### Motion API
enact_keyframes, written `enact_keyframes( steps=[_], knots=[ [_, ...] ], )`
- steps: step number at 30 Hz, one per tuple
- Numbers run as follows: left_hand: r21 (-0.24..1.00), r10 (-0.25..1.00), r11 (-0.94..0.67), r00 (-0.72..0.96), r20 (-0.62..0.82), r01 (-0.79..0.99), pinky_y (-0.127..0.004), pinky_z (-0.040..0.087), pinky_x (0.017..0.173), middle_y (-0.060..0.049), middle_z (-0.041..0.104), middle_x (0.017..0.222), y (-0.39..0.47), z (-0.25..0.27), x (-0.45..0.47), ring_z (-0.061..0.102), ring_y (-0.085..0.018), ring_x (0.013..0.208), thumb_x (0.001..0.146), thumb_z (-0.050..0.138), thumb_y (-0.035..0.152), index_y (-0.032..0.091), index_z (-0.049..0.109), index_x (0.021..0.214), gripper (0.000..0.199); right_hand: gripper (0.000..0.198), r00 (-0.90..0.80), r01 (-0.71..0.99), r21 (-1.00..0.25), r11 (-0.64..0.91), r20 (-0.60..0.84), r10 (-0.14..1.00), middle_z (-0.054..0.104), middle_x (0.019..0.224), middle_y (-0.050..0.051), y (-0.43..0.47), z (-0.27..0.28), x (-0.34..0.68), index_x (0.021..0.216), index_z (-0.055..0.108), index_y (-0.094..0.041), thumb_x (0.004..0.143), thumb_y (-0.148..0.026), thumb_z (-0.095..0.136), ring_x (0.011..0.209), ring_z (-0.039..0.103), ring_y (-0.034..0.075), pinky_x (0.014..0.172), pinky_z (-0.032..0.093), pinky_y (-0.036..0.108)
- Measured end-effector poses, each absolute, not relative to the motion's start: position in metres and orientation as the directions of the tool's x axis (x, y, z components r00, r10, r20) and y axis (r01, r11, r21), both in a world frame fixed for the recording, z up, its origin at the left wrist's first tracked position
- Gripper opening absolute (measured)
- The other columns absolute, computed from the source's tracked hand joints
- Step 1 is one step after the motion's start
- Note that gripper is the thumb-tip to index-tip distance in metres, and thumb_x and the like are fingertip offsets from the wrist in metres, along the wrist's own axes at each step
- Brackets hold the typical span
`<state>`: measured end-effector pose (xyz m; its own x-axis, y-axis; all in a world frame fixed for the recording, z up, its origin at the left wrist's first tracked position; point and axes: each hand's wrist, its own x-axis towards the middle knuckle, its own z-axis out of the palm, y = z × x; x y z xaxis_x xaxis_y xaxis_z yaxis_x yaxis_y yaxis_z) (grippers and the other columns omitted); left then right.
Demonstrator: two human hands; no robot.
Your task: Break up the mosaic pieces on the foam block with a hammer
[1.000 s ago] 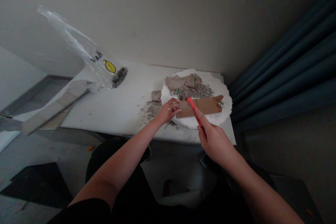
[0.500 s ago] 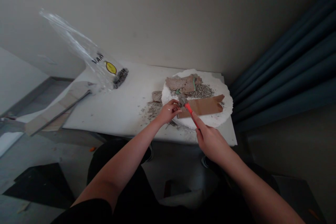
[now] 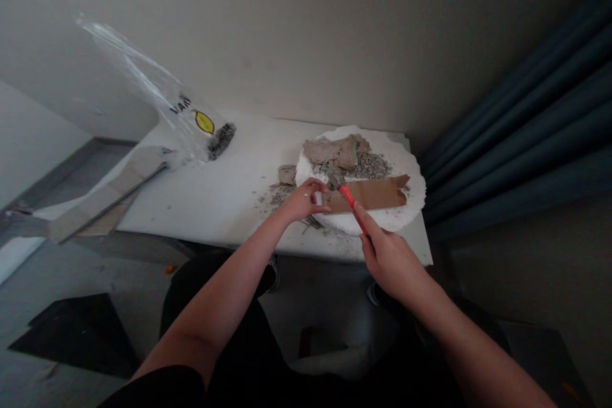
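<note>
I've my right hand [image 3: 394,261] clamped round the red hammer [image 3: 349,196] over the white board [image 3: 415,172]; left hand [image 3: 305,200], fingers parted, at its left edge! Cardboard strip [image 3: 380,193] on it, table [image 3: 229,204] beneath, curtain [image 3: 516,115] rightward.

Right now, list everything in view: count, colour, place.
Table: one, white, centre
Round board: one, white, table's right
Cardboard strip: one, brown, on board
Crusty pieces: several, brownish, mostly on board
Crumbs: many, grey, board and table
Hammer: one, red handle, at strip
Bag: one, clear, table's left
Panels: at least two, tan, table's left end
Sheet: one or two, black, floor left
Curtain: one, blue, right
Walls: two, greyish, behind, left
Shoes: two, dark, floor
Left grip: one, bare, at strip
Right grip: one, bare, holding hammer
</note>
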<state>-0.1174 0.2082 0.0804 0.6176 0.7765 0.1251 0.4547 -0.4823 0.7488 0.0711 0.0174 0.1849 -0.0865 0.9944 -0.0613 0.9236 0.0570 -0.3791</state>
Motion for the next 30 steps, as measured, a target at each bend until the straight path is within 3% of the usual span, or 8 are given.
enact_keyframes(
  steps=[14, 21, 24, 26, 30],
  knots=[
    [0.761, 0.779, -0.47, 0.615, 0.119, 0.448, -0.03, 0.054, 0.07, -0.008, 0.054, 0.124, 0.206, 0.082, -0.116, 0.054, -0.006, 0.066, 0.062, 0.084, 0.039, 0.018, 0.062, 0.104, 0.051, 0.069, -0.104, 0.939, -0.34, 0.058, -0.119, 0.987, 0.074, 0.088, 0.011, 0.019, 0.173, 0.071, 0.162, 0.015, -0.02, 0.097, -0.018, 0.037, 0.07, 0.068, 0.025, 0.066, 0.046, 0.032],
    [0.793, 0.796, -0.405, 0.602, 0.06, 0.455, -0.03, 0.052, 0.072, -0.006, 0.059, 0.114, 0.203, 0.088, -0.121, 0.059, -0.012, 0.076, 0.061, 0.082, 0.033, 0.02, 0.052, 0.122, 0.069, 0.07, -0.097, 0.943, -0.328, 0.058, -0.104, 0.99, 0.074, 0.09, 0.011, 0.018, 0.175, 0.069, 0.162, 0.012, -0.021, 0.097, -0.018, 0.038, 0.071, 0.068, 0.025, 0.066, 0.046, 0.032],
    [0.793, 0.824, -0.362, 0.566, 0.026, 0.49, -0.029, 0.052, 0.074, -0.006, 0.062, 0.113, 0.208, 0.094, -0.133, 0.062, -0.013, 0.081, 0.071, 0.068, 0.024, 0.021, 0.05, 0.122, 0.055, 0.071, -0.092, 0.955, -0.294, 0.036, -0.178, 0.98, 0.074, 0.088, 0.011, 0.019, 0.175, 0.068, 0.162, 0.013, -0.021, 0.096, -0.016, 0.039, 0.069, 0.068, 0.025, 0.065, 0.046, 0.032],
    [0.718, 0.882, -0.34, 0.471, 0.02, 0.607, -0.03, 0.051, 0.075, -0.006, 0.064, 0.111, 0.213, 0.098, -0.145, 0.063, -0.014, 0.081, 0.074, 0.059, 0.018, 0.02, 0.053, 0.116, 0.043, 0.07, -0.086, 0.953, -0.302, 0.028, -0.182, 0.98, 0.074, 0.087, 0.01, 0.021, 0.177, 0.07, 0.162, 0.014, -0.02, 0.096, -0.017, 0.039, 0.069, 0.068, 0.025, 0.066, 0.046, 0.032],
    [0.359, 0.928, -0.313, 0.364, -0.081, 0.879, -0.031, 0.048, 0.075, -0.006, 0.069, 0.092, 0.213, 0.096, -0.165, 0.063, -0.02, 0.084, 0.075, 0.057, 0.018, 0.021, 0.063, 0.094, 0.02, 0.068, -0.014, 0.954, -0.3, -0.01, -0.078, 0.997, 0.074, 0.089, 0.012, 0.027, 0.187, 0.087, 0.162, 0.015, -0.018, 0.098, -0.022, 0.039, 0.071, 0.067, 0.026, 0.067, 0.046, 0.033]
  ],
)
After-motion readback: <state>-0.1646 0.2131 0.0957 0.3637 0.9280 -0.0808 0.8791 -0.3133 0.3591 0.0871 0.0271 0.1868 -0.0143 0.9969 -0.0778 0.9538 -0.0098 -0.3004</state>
